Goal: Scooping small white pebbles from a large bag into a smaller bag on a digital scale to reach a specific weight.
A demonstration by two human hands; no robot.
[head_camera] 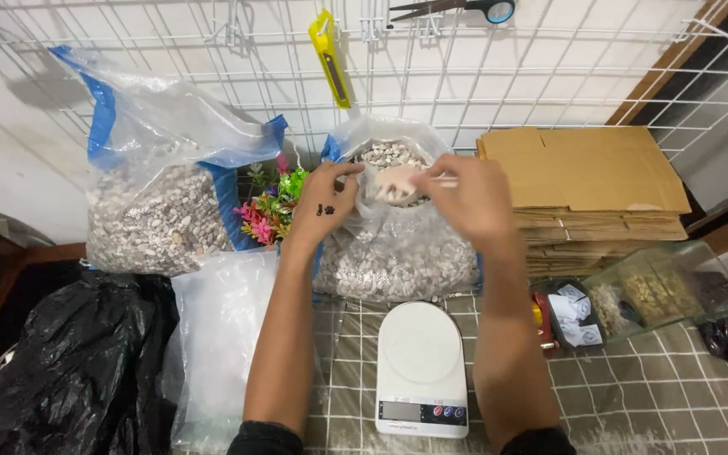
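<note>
A clear plastic sack of small pale pebbles (393,253) stands just behind a white kitchen scale (421,366). My left hand (323,200) pinches the sack's open rim on its left side. At the mouth of the sack, my right hand (465,198) grips a small pale scoop (398,181) with pebbles in it. Both forearms reach over the scale on either side.
A second, larger sack of pebbles (157,198) stands at left, with plastic plants (270,206) between the sacks. Flat cardboard (587,190) is stacked at right, beside a glass tank (659,291). A black bag (61,362) and a clear bag (221,337) lie front left. Wire grid (499,76) holds a yellow knife and scissors.
</note>
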